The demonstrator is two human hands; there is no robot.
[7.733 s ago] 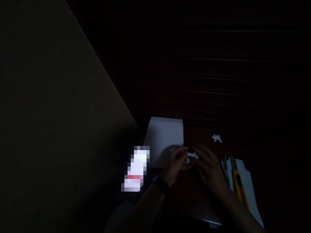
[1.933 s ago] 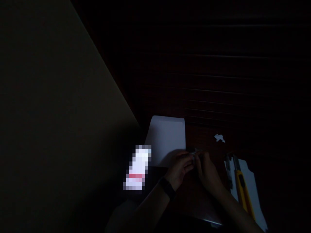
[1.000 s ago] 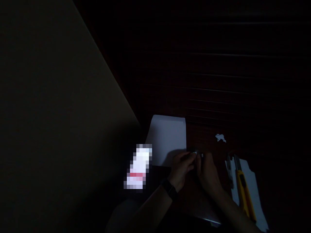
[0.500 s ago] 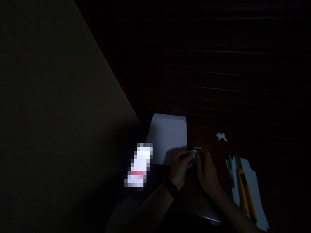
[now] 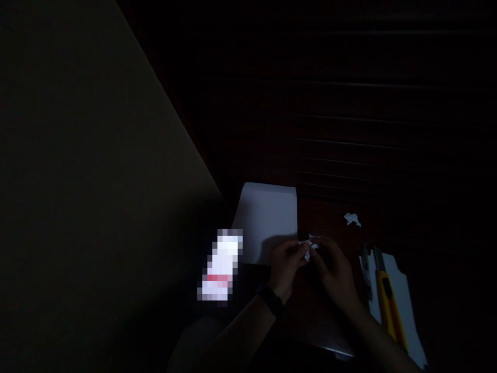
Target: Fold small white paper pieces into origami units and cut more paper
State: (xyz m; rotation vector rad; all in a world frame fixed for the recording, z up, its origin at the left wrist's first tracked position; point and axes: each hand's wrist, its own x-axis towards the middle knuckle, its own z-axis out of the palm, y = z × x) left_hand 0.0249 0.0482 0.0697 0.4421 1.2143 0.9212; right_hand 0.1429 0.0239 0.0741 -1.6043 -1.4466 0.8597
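Between both hands is a small folded white paper piece (image 5: pixel 308 253). My left hand (image 5: pixel 284 264), with a dark band on its wrist, pinches the piece's left side between thumb and fingers. My right hand (image 5: pixel 334 269) closes on its right side, with the thumb against it. Parts of the paper are hidden by the fingers, and the dim light blurs its folds. Beyond my left hand lies a large white sheet (image 5: pixel 269 212), its lower right part in the hand's shadow. Another small folded paper shape (image 5: pixel 352 219) rests on the dark wooden table, farther off to the right.
At the right, a yellow utility knife (image 5: pixel 389 305) lies on white paper (image 5: pixel 407 305), with a dark slim object (image 5: pixel 365 272) beside it. Left of my hands glows a pixelated bright screen (image 5: pixel 221 264). A pale wall (image 5: pixel 97 155) borders the left; the table's front edge (image 5: pixel 330 349) shows below.
My right hand has shifted slightly, its fingers bending more over the paper piece. The piece has turned a little, and more of its white face shows between the hands.
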